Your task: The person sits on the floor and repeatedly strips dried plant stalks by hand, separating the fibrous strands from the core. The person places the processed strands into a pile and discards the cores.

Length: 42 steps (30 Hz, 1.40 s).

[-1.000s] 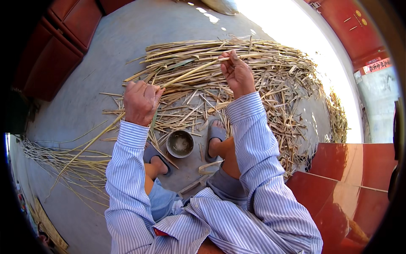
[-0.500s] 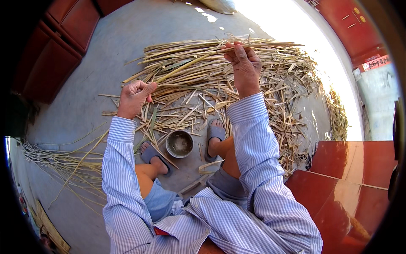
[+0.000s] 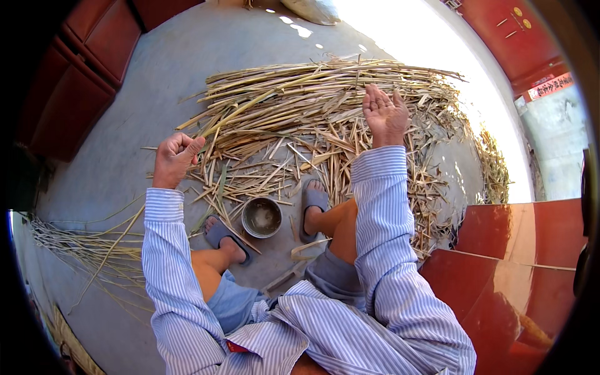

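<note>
My left hand [image 3: 175,160] is closed around the lower end of a long yellow-green stalk [image 3: 250,106], which slants up and to the right over the pile. Just right of it, my right hand [image 3: 385,120] is raised with the palm up and fingers stretched out, holding nothing. Behind both hands lies a wide heap of dry stalks [image 3: 300,94]. Peeled dry husks [image 3: 400,187] are scattered below and to the right of that heap. Whether the stalk's far end rests on the heap I cannot tell.
A metal bowl [image 3: 262,217] with some liquid stands on the floor between my sandalled feet. Thin pale stems [image 3: 94,240] lie at the left. Dark red seats [image 3: 75,94] line the far left, and a glossy red low surface [image 3: 494,281] is at my right.
My right hand has let go of the stalk, opened out and moved right and slightly nearer. My left hand, still gripping, has shifted left and a little nearer.
</note>
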### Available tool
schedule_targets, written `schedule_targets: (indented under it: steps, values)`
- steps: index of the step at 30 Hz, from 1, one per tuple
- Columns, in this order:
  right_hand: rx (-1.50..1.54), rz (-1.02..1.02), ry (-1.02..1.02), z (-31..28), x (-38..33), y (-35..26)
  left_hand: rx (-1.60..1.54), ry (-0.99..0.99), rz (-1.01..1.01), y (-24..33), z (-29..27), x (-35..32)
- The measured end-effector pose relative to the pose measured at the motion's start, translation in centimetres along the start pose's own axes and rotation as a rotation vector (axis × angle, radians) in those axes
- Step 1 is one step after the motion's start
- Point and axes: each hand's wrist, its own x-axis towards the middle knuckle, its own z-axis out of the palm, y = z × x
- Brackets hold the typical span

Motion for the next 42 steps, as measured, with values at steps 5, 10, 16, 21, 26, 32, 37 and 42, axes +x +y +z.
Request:
schedule_targets:
  steps: [5,10,16,21,26,32,37,42]
  values:
    - [-0.233,-0.208,-0.382,3.0,-1.1,2.2,0.041,-0.036,-0.009,-0.5,0.1,0.1]
    - [-0.375,-0.325,-0.151,2.3,-0.1,2.6,-0.006,0.086,0.093,0.1,0.8,-0.9]
    - [-0.213,-0.31,0.085,0.7,0.5,0.9,0.089,0.111,0.208,-0.2,-1.5,-2.4]
    - [0.119,-0.403,0.452,-8.3,5.5,-6.1,0.085,0.149,0.144,-2.1,-5.0,-2.9]
    - [-0.126,0.013,0.091,-4.2,1.9,-3.7,0.078,0.071,0.128,-1.7,-3.1,-2.4]
    - [-0.213,-0.063,-0.338,1.3,1.1,0.8,0.068,0.064,0.087,-1.7,-3.3,-2.9]
    - [-0.234,0.219,-0.148,-8.4,8.2,-1.0,0.431,0.211,0.479,1.9,-2.3,-1.6]
    - [-0.241,0.479,0.235,-12.7,10.3,0.4,0.681,0.285,0.663,4.0,-2.4,-1.3]
